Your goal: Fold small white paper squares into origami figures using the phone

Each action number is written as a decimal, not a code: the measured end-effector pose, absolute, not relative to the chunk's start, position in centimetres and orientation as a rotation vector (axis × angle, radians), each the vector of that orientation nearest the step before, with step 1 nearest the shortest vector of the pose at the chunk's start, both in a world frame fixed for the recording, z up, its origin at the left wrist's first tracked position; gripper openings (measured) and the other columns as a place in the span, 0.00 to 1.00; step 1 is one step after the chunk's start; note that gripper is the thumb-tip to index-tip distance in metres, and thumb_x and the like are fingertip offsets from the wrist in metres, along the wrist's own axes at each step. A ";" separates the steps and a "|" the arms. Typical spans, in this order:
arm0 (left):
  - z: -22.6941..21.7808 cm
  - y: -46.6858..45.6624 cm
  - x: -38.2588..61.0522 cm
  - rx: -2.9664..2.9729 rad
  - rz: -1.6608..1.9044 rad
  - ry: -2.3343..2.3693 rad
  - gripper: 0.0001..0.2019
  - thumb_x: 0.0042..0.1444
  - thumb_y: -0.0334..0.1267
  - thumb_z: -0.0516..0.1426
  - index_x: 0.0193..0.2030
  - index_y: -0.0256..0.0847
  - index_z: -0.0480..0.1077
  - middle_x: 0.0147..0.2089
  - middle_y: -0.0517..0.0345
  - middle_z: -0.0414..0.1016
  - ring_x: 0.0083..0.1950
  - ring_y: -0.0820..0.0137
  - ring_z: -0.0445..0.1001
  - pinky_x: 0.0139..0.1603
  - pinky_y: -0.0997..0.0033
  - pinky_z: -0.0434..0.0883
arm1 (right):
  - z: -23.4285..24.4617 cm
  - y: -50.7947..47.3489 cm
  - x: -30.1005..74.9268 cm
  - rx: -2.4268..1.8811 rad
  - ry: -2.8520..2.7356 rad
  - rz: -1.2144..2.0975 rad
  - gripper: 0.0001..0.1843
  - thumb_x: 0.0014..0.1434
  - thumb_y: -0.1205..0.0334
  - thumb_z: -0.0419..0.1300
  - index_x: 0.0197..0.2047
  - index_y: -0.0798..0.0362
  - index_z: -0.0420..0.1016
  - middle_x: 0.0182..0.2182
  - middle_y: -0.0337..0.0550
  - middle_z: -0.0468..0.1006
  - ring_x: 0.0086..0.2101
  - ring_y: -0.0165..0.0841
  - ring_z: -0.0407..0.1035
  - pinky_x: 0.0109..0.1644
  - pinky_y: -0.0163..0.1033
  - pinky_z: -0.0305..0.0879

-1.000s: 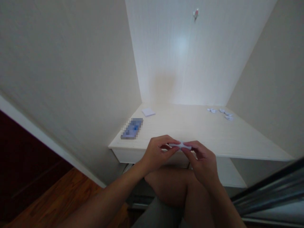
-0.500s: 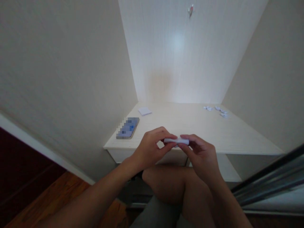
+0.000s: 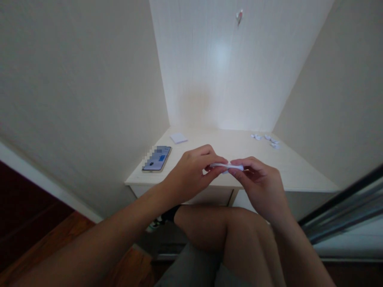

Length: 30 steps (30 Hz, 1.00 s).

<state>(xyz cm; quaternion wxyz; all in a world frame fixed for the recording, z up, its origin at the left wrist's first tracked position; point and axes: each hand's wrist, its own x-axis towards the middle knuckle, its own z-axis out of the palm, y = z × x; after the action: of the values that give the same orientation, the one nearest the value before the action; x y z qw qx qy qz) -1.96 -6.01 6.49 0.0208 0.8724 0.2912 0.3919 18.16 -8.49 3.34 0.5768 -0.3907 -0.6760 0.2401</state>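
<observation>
While both forearms reached in from below, the left hand (image 3: 195,170) and the right hand (image 3: 265,180) met near the front edge of the white tabletop (image 3: 206,139), holding a narrow white piece (image 3: 229,166), apparently folded or rolled paper, between them. The piece lay roughly parallel to that edge and was seen against the tabletop; its exact height could not be told. On each side, thumb and index finger were closed on it in a pinch, the two pairs of tips nearly meeting at its middle; the remaining fingers were curled, their contact with it uncertain.

Judged by its look, the piece was very light, dry rather than slippery, and soft enough to crease or tear under hard pressure, though its layers probably lent it some stiffness lengthwise. A light pinch near each end, thumb against index finger, seemed the soundest hold.

Near the left edge, towards the front left corner, lay a phone (image 3: 157,159); near the back left corner, a flat white square (image 3: 178,138); and towards the back right corner, several small white pieces (image 3: 267,138).
</observation>
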 end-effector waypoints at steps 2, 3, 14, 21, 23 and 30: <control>6.8 -5.9 -1.8 2.734 1.209 0.917 0.09 0.67 0.40 0.58 0.47 0.42 0.80 0.37 0.56 0.76 0.36 0.73 0.73 0.38 0.72 0.67 | 3.6 -8.5 18.3 -0.979 -1.582 0.562 0.05 0.62 0.60 0.66 0.41 0.49 0.82 0.38 0.45 0.82 0.38 0.35 0.76 0.39 0.40 0.76; 6.9 -5.9 -1.7 2.747 1.208 0.921 0.09 0.67 0.40 0.58 0.46 0.42 0.80 0.36 0.57 0.76 0.35 0.72 0.73 0.38 0.72 0.67 | 3.8 -8.5 18.4 -1.009 -1.593 0.547 0.05 0.62 0.59 0.66 0.41 0.49 0.82 0.38 0.45 0.81 0.37 0.35 0.76 0.37 0.39 0.75; 8.1 -5.4 -1.5 2.781 1.151 0.928 0.09 0.66 0.39 0.58 0.43 0.40 0.80 0.42 0.54 0.78 0.42 0.70 0.76 0.45 0.69 0.70 | 4.3 -8.1 18.9 -0.996 -1.613 0.585 0.10 0.64 0.55 0.64 0.38 0.53 0.80 0.33 0.44 0.82 0.33 0.33 0.75 0.35 0.38 0.75; 7.9 -5.2 -1.3 2.722 1.241 0.886 0.07 0.65 0.37 0.59 0.43 0.41 0.80 0.39 0.57 0.82 0.39 0.71 0.78 0.41 0.71 0.70 | 4.4 -8.2 18.7 -0.986 -1.548 0.524 0.07 0.61 0.57 0.67 0.37 0.52 0.81 0.33 0.43 0.83 0.32 0.33 0.76 0.35 0.37 0.72; 8.0 -5.3 -1.1 2.700 1.237 0.881 0.07 0.65 0.38 0.59 0.41 0.41 0.80 0.37 0.59 0.82 0.37 0.72 0.78 0.40 0.72 0.70 | 4.4 -8.2 18.7 -0.959 -1.543 0.531 0.06 0.61 0.58 0.68 0.39 0.51 0.82 0.36 0.44 0.85 0.35 0.35 0.78 0.37 0.39 0.73; 8.5 -5.3 -0.8 2.710 1.152 0.846 0.08 0.66 0.36 0.57 0.39 0.40 0.79 0.38 0.57 0.82 0.39 0.71 0.78 0.41 0.72 0.70 | 4.6 -8.4 18.5 -0.892 -1.538 0.449 0.05 0.60 0.59 0.69 0.40 0.49 0.83 0.39 0.44 0.86 0.37 0.37 0.80 0.43 0.43 0.77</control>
<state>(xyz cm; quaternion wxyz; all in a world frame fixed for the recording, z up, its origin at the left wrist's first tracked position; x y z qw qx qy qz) -0.80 -5.34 8.50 0.0389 0.8839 0.2759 0.3757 18.50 -8.38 4.60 0.6082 -0.3860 -0.6657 0.1945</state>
